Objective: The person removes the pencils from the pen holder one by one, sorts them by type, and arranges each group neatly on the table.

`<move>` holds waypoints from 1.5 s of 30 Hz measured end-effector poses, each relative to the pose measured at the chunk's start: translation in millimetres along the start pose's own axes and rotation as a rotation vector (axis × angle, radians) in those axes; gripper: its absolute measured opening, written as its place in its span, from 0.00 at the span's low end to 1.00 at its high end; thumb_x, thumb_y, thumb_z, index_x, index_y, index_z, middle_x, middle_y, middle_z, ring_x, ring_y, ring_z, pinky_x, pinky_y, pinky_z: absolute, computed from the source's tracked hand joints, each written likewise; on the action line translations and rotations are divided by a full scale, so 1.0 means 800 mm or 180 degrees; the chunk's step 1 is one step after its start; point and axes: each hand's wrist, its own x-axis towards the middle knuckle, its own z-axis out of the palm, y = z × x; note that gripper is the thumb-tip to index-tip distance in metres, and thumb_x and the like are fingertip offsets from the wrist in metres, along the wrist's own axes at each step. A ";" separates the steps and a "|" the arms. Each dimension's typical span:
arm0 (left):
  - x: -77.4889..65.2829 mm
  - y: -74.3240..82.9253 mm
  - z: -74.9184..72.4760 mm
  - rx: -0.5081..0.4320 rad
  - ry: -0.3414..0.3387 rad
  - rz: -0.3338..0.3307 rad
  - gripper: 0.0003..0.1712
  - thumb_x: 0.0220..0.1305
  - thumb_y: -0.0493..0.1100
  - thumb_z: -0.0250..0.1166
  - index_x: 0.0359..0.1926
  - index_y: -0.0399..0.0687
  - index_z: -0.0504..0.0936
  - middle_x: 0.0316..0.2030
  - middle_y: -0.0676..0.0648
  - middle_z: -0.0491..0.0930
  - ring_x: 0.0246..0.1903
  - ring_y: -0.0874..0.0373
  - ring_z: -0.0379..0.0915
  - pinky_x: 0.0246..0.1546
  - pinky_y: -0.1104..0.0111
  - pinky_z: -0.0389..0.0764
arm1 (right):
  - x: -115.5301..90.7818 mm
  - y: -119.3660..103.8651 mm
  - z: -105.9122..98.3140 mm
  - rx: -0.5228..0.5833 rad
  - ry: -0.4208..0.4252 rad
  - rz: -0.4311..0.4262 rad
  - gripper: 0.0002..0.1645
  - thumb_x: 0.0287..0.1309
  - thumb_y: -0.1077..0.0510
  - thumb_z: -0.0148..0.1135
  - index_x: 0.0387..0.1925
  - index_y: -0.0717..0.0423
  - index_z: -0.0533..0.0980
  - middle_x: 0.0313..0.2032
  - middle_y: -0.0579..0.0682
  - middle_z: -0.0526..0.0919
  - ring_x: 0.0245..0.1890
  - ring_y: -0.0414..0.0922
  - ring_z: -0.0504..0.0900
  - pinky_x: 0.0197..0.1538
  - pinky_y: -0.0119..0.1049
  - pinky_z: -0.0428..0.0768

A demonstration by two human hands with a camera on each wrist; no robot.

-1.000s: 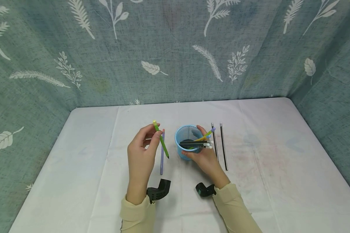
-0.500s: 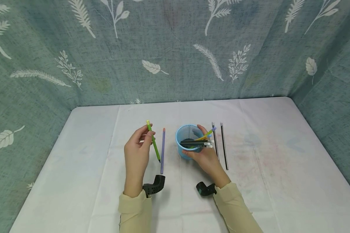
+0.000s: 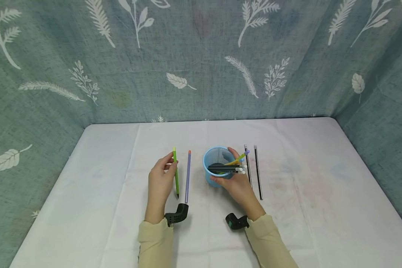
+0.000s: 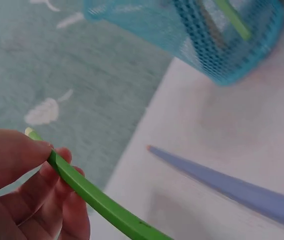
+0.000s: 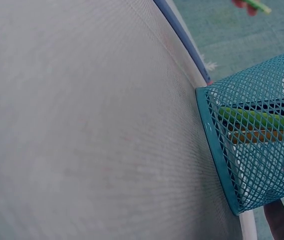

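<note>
My left hand (image 3: 161,178) pinches a green pencil (image 3: 176,175) near its pale yellow end, between thumb and fingers; the dark tip points toward me. Just right of it a purple pencil (image 3: 188,176) lies on the table, its orange end away from me. The left wrist view shows the green pencil (image 4: 97,197) and the purple pencil (image 4: 221,185) apart. With my right hand (image 3: 239,188) I hold a blue mesh pencil cup (image 3: 210,178) round its right side. Several pencils (image 3: 226,169), black, yellow and green, lean rightward inside it. The mesh wall (image 5: 261,165) shows green and orange-brown ones.
Two black pencils (image 3: 258,173) lie side by side on the white-covered table (image 3: 308,208), right of the cup. A green leaf-patterned curtain (image 3: 201,100) stands behind the table and along both sides.
My left hand has moved left and lower with the green pencil, from over the purple pencil to its left. The pencil now lines up nearly parallel to it. My right hand keeps holding the cup.
</note>
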 end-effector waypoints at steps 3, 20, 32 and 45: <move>0.002 -0.012 0.006 0.0018 -0.0052 -0.0103 0.19 0.61 0.42 0.57 0.55 0.51 0.74 0.41 0.50 0.75 0.37 0.59 0.70 0.30 0.67 0.73 | -0.002 -0.004 0.001 -0.0045 0.0003 0.0022 0.55 0.41 0.53 0.71 0.65 0.38 0.48 0.61 0.56 0.59 0.58 0.55 0.62 0.53 0.54 0.64; 0.003 -0.030 0.030 0.0085 -0.0172 -0.0036 0.26 0.55 0.32 0.58 0.55 0.53 0.72 0.45 0.49 0.72 0.38 0.57 0.71 0.35 0.65 0.73 | -0.001 -0.004 0.001 -0.0077 0.0013 0.0028 0.55 0.41 0.53 0.71 0.66 0.39 0.48 0.59 0.59 0.62 0.57 0.53 0.65 0.51 0.54 0.66; -0.003 -0.031 0.041 0.0940 0.0014 0.0191 0.16 0.54 0.34 0.61 0.45 0.49 0.80 0.42 0.48 0.74 0.30 0.57 0.69 0.25 0.67 0.69 | -0.001 -0.005 0.000 0.0012 0.0000 0.0007 0.54 0.41 0.55 0.71 0.66 0.42 0.48 0.60 0.58 0.61 0.59 0.56 0.61 0.54 0.55 0.62; -0.002 -0.026 0.043 0.1250 -0.0084 0.0096 0.15 0.55 0.37 0.61 0.45 0.51 0.81 0.43 0.49 0.74 0.34 0.56 0.69 0.26 0.65 0.70 | 0.007 0.014 -0.001 0.0166 -0.0010 -0.0085 0.56 0.39 0.51 0.72 0.66 0.39 0.48 0.60 0.53 0.60 0.59 0.53 0.61 0.55 0.55 0.61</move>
